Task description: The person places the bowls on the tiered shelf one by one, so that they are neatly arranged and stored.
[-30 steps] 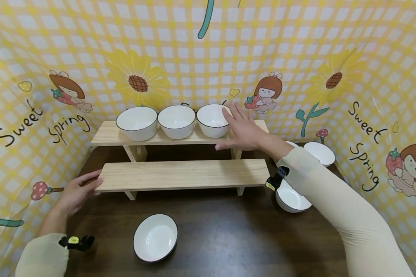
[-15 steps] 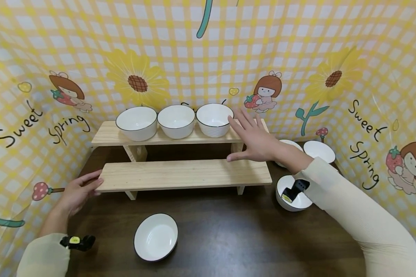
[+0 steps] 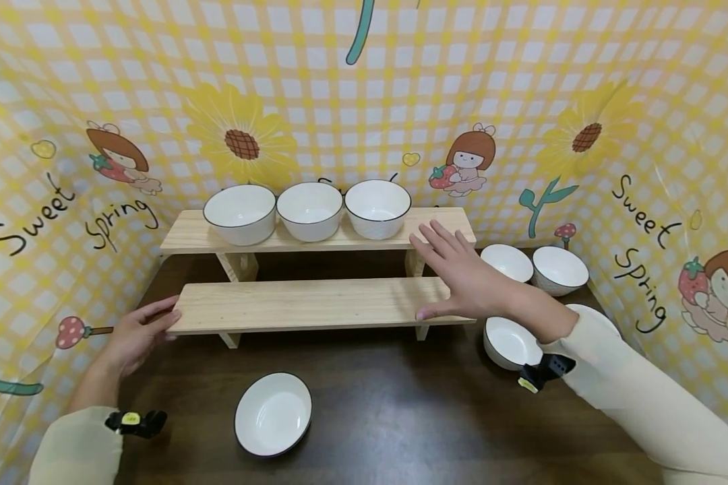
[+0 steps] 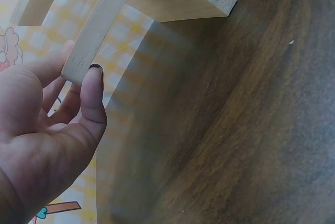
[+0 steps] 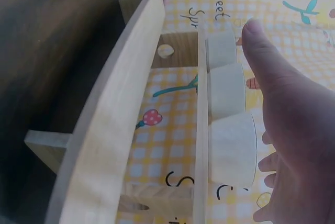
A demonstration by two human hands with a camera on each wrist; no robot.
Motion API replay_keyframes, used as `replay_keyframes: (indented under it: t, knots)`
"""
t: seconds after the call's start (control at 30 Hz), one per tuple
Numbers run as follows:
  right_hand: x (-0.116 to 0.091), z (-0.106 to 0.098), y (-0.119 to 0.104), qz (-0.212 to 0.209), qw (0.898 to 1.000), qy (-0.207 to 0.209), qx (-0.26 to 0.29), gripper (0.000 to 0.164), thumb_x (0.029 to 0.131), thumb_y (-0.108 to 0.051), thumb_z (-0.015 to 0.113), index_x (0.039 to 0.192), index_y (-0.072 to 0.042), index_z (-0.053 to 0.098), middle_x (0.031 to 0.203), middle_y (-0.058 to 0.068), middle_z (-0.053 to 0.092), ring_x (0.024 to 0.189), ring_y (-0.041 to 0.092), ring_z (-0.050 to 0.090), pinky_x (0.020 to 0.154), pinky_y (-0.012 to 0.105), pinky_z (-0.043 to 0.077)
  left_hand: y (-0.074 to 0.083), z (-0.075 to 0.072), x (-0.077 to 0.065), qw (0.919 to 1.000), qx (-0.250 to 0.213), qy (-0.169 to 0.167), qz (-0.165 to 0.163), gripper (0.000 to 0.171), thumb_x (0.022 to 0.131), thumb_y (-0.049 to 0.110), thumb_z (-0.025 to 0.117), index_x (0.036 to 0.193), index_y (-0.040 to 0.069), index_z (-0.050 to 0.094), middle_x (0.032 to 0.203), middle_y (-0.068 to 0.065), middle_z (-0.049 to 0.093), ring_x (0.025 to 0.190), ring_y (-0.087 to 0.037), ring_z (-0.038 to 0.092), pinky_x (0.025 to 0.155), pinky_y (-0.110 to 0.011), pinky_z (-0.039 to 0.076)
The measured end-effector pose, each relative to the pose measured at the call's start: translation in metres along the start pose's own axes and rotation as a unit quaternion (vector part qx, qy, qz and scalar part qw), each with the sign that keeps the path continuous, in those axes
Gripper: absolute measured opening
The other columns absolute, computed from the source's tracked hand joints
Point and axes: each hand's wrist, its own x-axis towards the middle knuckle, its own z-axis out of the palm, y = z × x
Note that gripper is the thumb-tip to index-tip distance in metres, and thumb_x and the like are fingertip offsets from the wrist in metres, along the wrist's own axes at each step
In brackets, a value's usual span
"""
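Note:
A two-step wooden shelf stands at the back, with a lower board [image 3: 303,306] and an upper board [image 3: 439,225]. At the lower board's left end, my left hand [image 3: 135,337] pinches the corner; the left wrist view shows the thumb [image 4: 93,98] on one side and fingers on the other. Three white dark-rimmed bowls line the upper board: a left bowl [image 3: 239,215], a middle bowl [image 3: 309,212] and a right bowl [image 3: 378,209]. My right hand [image 3: 461,273] holds nothing, its fingers spread over the shelf's right end, apart from the bowls.
One white bowl [image 3: 273,414] sits on the dark wooden table [image 3: 400,404] in front of the shelf. Several more bowls stand at the right, among them a near bowl [image 3: 509,343] and a far bowl [image 3: 559,269]. Checked cloth [image 3: 352,121] encloses the back and sides.
My right hand has drawn away from the right bowl on the upper board, moving right and toward me. The left hand keeps its place on the lower board.

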Motion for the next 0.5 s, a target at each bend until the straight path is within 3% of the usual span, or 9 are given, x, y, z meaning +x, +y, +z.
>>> replay_keyframes:
  t: [0.5]
  knots:
    - [-0.022, 0.043, -0.020, -0.067, 0.997, 0.019, 0.039, 0.126, 0.073, -0.062, 0.084, 0.163, -0.005, 0.017, 0.168, 0.018, 0.013, 0.155, 0.035, 0.003, 0.121, 0.062, 0.012, -0.004, -0.001, 0.001, 1.0000, -0.002, -0.001, 0.001, 0.052, 0.099, 0.023, 0.069, 0.149, 0.019, 0.055, 0.109, 0.023, 0.060, 0.088, -0.003, 0.065, 0.072, -0.023, 0.058]
